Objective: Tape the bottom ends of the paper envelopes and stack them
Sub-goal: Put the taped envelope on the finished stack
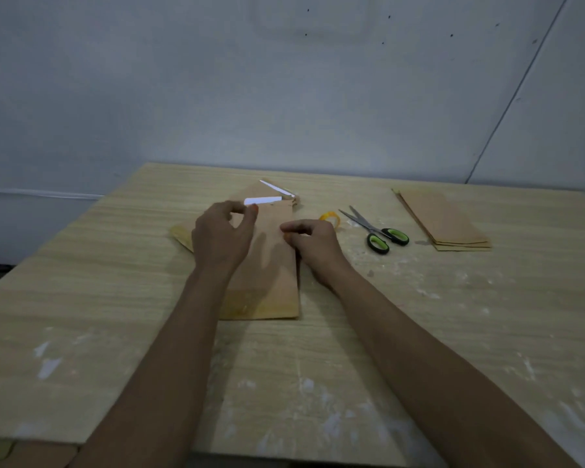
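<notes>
Left fingers point(247, 211) pinching white strip point(262, 200), right fingers point(289, 228) pressing envelope point(267, 265), scuffed wooden table point(419, 315), grey wall point(284, 96).

A flat brown paper envelope point(267, 265) is laid lengthwise on a pale wood-grain table point(419, 332), over more brown envelopes point(179, 233) fanned beneath it. A white tape strip point(262, 200) at its far end is pinched by the left hand point(222, 236), while the envelope's right edge is pressed by the curled fingers of the right hand point(313, 244). A yellow tape roll point(330, 217), green-handled scissors point(379, 233) and a stack of brown envelopes point(444, 219) are seen to the right.
</notes>
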### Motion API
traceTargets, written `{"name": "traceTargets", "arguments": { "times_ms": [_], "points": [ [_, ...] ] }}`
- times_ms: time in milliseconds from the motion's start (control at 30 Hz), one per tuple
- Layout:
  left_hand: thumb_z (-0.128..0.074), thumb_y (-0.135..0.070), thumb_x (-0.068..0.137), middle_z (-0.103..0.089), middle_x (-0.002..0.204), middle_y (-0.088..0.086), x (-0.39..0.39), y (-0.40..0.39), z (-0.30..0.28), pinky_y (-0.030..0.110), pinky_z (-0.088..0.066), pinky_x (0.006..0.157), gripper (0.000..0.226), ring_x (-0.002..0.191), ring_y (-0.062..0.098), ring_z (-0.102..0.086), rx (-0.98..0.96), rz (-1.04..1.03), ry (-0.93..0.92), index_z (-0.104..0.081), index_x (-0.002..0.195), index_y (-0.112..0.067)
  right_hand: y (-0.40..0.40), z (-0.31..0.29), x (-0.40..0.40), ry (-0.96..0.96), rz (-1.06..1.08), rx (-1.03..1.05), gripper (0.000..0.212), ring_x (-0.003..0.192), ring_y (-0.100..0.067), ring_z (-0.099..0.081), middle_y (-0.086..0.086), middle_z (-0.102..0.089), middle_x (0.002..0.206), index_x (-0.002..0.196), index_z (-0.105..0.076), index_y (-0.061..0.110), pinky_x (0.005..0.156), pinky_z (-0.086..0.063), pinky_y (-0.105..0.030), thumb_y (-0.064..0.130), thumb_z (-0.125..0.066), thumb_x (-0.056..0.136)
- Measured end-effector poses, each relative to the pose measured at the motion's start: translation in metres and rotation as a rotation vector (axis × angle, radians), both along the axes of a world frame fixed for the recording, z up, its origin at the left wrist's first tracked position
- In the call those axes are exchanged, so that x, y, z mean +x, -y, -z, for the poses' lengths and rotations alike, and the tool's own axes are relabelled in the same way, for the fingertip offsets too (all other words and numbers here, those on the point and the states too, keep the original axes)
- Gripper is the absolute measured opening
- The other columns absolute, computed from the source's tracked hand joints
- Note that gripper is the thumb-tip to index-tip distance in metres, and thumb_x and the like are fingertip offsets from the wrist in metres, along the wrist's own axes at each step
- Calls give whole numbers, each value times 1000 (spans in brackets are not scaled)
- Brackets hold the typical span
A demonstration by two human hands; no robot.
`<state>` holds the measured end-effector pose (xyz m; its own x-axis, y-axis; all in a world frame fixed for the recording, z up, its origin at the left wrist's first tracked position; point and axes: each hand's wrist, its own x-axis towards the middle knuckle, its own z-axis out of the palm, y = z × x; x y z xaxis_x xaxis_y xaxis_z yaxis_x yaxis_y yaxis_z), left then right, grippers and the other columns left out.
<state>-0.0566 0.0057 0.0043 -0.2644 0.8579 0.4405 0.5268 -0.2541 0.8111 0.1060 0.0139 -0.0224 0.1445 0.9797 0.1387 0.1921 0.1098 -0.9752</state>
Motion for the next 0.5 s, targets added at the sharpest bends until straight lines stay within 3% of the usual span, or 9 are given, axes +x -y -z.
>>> {"name": "traceTargets", "arguments": {
  "times_ms": [67,167,233,300,400,500],
  "points": [
    [-68,-35,90,-70,107,-1,-2,-6,5,32,-49,84,20,99,22,-64,-52,30,60,-71,101,-18,6,1,11,-6,-24,-10,23,85,-11,-64,0,-71,91,95,-77,10,77,-51,-23,-6,-64,84],
    [-69,-25,91,-62,116,-4,2,-12,10,39,-56,85,31,98,21,-65,-138,68,200,-63,119,-14,17,1,30,-68,-46,-47,27,88,-17,-64,-4,-71,93,87,-76,17,79,-53,-34,-7,-63,85],
    [-69,-22,91,-62,121,1,8,-13,12,29,-59,76,34,87,14,-65,-180,90,312,-60,122,-13,24,-1,44,-97,-44,-67,29,89,-18,-64,-6,-71,97,85,-76,19,85,-54,-37,-7,-63,86],
    [-67,-18,92,-65,116,7,14,-11,12,13,-52,60,32,80,6,-65,-192,129,383,-59,123,-10,32,-4,57,-122,-57,-87,29,85,-16,-64,-4,-71,94,86,-76,19,82,-53,-33,-7,-62,87],
    [-66,-16,94,-71,101,8,24,-5,12,19,-52,61,28,75,10,-68,-225,220,464,-58,121,-12,46,-9,72,-161,-107,-123,26,71,-10,-60,-1,-69,84,91,-74,13,67,-50,-20,-9,-60,88],
    [-64,-16,96,-66,84,6,40,3,10,20,-50,54,13,57,7,-61,-316,318,529,-65,108,-10,61,-11,93,-156,-159,-130,23,65,-5,-60,0,-70,81,95,-73,7,60,-49,-16,-11,-60,88]
  ]
}}
